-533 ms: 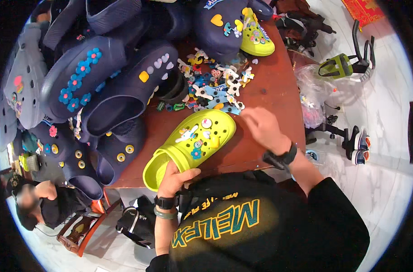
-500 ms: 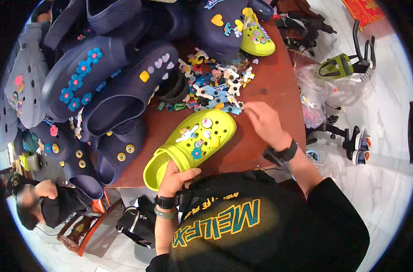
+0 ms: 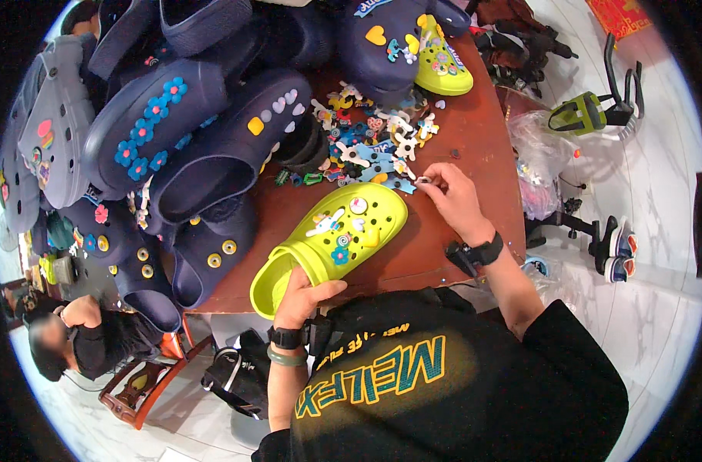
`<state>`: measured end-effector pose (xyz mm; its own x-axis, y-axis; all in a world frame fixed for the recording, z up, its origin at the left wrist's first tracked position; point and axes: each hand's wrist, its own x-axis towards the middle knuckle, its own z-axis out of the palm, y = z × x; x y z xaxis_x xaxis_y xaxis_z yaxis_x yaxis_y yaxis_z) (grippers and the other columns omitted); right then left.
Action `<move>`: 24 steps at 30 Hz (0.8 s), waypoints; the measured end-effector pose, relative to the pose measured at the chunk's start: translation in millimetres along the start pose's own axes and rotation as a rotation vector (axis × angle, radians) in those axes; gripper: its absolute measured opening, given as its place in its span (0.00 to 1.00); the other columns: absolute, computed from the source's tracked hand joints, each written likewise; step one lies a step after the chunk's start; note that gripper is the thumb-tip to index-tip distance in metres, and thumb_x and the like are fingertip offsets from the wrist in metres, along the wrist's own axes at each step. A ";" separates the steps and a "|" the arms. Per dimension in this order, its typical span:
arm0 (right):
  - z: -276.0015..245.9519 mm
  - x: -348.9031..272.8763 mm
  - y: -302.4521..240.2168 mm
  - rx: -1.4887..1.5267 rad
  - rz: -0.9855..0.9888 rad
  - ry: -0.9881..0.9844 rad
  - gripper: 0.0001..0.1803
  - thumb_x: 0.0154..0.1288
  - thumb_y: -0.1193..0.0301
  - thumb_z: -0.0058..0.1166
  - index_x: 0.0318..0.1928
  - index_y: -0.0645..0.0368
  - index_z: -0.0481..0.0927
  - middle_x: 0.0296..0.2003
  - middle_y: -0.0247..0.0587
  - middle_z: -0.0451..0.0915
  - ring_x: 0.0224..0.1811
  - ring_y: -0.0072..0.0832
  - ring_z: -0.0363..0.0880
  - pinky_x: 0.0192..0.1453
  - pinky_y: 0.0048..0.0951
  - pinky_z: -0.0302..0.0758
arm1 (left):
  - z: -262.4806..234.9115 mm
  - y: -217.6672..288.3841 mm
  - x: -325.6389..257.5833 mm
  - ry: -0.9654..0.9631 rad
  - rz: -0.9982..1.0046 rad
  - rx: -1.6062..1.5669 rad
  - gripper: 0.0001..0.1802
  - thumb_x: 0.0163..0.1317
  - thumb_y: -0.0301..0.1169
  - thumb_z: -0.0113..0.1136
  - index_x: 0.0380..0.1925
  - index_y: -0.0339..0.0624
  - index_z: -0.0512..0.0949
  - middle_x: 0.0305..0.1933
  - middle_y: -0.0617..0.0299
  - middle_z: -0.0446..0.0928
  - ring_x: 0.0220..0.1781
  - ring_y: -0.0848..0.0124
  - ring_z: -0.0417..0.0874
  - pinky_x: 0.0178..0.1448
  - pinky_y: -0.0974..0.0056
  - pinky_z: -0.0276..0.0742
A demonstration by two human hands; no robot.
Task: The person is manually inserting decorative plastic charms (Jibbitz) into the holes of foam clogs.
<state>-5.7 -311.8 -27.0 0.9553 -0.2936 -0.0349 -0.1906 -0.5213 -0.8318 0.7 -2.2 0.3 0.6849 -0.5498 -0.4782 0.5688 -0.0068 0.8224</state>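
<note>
My left hand (image 3: 298, 299) grips a lime-green clog (image 3: 293, 248) at its heel opening, thumb over the side and fingers inside. Several charms are fixed in the clog's holes: a white figure, a round white one, a swirl, a blue flower (image 3: 340, 255) and a yellow one. Just off the toe, my right hand (image 3: 451, 194) is closed in a pinch on a small shoe charm (image 3: 423, 181), whose design is too small to make out. Beyond the toe lies a heap of loose charms (image 3: 374, 142) in many colours.
Oversized navy clogs (image 3: 204, 189) with charms crowd the table's left side. Another lime clog (image 3: 443, 65) rests at the far edge of the brown tabletop (image 3: 474, 131). Plastic bags (image 3: 536, 165) hang off to the right. A person (image 3: 77, 339) sits at the lower left.
My right hand has turned beside the toe, its fingers now pinched with a small charm showing at the tips. My left hand keeps its hold on the clog. The whole view has shifted slightly.
</note>
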 end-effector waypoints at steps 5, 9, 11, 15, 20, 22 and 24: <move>5.6 -20.5 -30.9 0.061 -0.515 -0.025 0.07 0.54 0.78 0.60 0.36 0.60 0.81 0.38 0.40 0.82 0.41 0.35 0.80 0.44 0.31 0.76 | -1.0 0.7 1.0 -0.015 -0.011 -0.005 0.33 0.49 0.22 0.66 0.58 0.35 0.69 0.56 0.60 0.75 0.57 0.70 0.74 0.62 0.65 0.68; 15.3 -22.4 -31.0 -0.104 -0.775 -0.008 0.11 0.49 0.80 0.61 0.36 0.57 0.82 0.37 0.36 0.82 0.42 0.35 0.79 0.44 0.33 0.77 | 0.2 2.4 1.9 -0.033 -0.035 0.010 0.31 0.50 0.23 0.66 0.57 0.35 0.70 0.55 0.61 0.76 0.57 0.70 0.75 0.61 0.65 0.69; 14.0 -23.5 -30.4 -0.178 -0.837 0.008 0.12 0.48 0.79 0.60 0.37 0.57 0.82 0.39 0.34 0.82 0.42 0.32 0.79 0.43 0.32 0.75 | 0.6 2.4 0.5 -0.021 -0.036 0.022 0.31 0.50 0.23 0.66 0.57 0.35 0.70 0.55 0.60 0.76 0.56 0.70 0.75 0.61 0.65 0.69; 7.4 -36.5 -49.8 -0.539 -0.971 -0.044 0.15 0.49 0.75 0.55 0.41 0.63 0.79 0.41 0.39 0.81 0.42 0.30 0.77 0.43 0.30 0.72 | 1.9 4.4 -0.2 -0.025 -0.028 -0.001 0.30 0.51 0.24 0.66 0.57 0.35 0.70 0.55 0.60 0.76 0.55 0.70 0.76 0.60 0.65 0.69; 5.8 -43.3 -59.0 -0.743 -0.983 -0.121 0.17 0.49 0.75 0.53 0.42 0.70 0.77 0.43 0.49 0.80 0.43 0.31 0.77 0.42 0.30 0.71 | 3.3 5.6 0.7 -0.035 -0.020 -0.009 0.30 0.52 0.23 0.65 0.57 0.34 0.70 0.55 0.60 0.76 0.55 0.70 0.76 0.60 0.66 0.69; 2.2 -43.2 -63.4 -0.839 -0.979 -0.291 0.17 0.49 0.75 0.53 0.41 0.73 0.76 0.43 0.55 0.79 0.44 0.33 0.77 0.39 0.29 0.70 | 3.6 6.4 -0.1 -0.027 -0.014 -0.021 0.29 0.52 0.23 0.65 0.57 0.34 0.70 0.55 0.60 0.76 0.55 0.70 0.76 0.60 0.66 0.69; -0.4 -38.1 -73.5 -0.843 -0.993 -0.353 0.16 0.48 0.75 0.53 0.39 0.72 0.75 0.41 0.56 0.79 0.43 0.34 0.78 0.39 0.30 0.69 | 2.9 6.7 -0.7 -0.037 -0.043 0.013 0.28 0.53 0.23 0.64 0.56 0.34 0.71 0.54 0.61 0.77 0.54 0.71 0.76 0.59 0.66 0.70</move>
<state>-28.2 -262.7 35.7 0.7517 0.6460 0.1329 0.6520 -0.7583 -0.0019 2.8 -4.3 7.0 0.6429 -0.5790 -0.5014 0.5910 -0.0416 0.8056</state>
